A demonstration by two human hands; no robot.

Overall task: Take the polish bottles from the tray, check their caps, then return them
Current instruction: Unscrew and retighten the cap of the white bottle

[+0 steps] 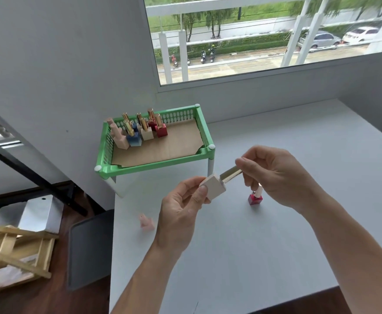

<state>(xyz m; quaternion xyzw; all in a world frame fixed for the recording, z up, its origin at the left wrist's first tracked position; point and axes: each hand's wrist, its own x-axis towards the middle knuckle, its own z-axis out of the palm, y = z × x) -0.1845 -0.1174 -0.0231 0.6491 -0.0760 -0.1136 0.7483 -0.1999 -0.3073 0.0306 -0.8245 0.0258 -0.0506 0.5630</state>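
1. A white table [276, 234] fills the lower right, set against a grey wall under a window [264, 35] that looks out on a road, parked cars and motorbikes.
2. Left of the table the floor is dark wood, with a grey chair [88, 250] just beside the table edge and a wooden frame [15, 248] farther left.
3. A green tray [156, 165] on white legs stands on the table's far left corner, lined with brown board.
4. In the tray's far left part stand bottles [140, 130]: pink, blue, beige and red, most with gold caps.
5. Held above the table, near the tray's right front leg, is a beige bottle [215, 188], tilted, its gold cap [230, 174] pointing up and right.
6. The left hand [183, 211] pinches the bottle's square body between thumb and fingers.
7. The right hand [273, 177] pinches the cap's end with thumb and fingertips, the other fingers curled.
8. On the table, a red bottle [255, 198] stands beneath the right hand.
9. A pink bottle [146, 222] sits left of the left hand, blurred.
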